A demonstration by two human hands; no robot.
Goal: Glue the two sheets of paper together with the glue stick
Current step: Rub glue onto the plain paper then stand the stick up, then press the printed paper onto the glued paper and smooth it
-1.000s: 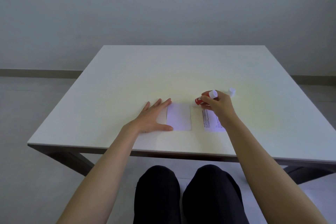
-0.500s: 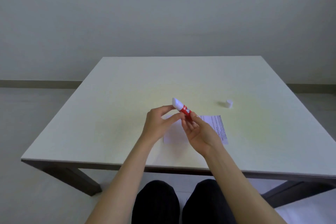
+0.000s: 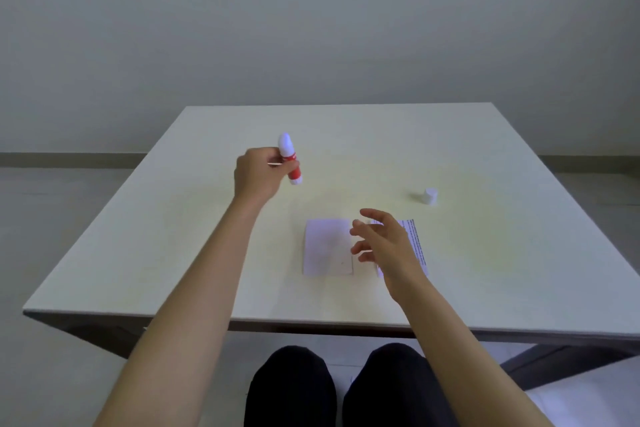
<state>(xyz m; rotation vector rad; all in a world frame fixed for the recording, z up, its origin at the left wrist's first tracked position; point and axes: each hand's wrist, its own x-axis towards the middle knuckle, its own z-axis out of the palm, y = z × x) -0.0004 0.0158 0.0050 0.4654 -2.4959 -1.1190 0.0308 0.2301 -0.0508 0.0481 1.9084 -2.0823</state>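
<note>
My left hand grips a red glue stick with a white top, held nearly upright above the left middle of the table. A blank white sheet lies flat near the table's front. Just to its right lies a second sheet with printed text, partly hidden by my right hand. That hand hovers over the gap between the two sheets, fingers spread, holding nothing.
A small white cap stands on the white table to the right, beyond the printed sheet. My dark-clothed knees show under the table's front edge. A grey wall rises behind the table.
The glue stick passed from my right hand to my left, which carried it up and to the left. My right hand let go and dropped over the sheets.
</note>
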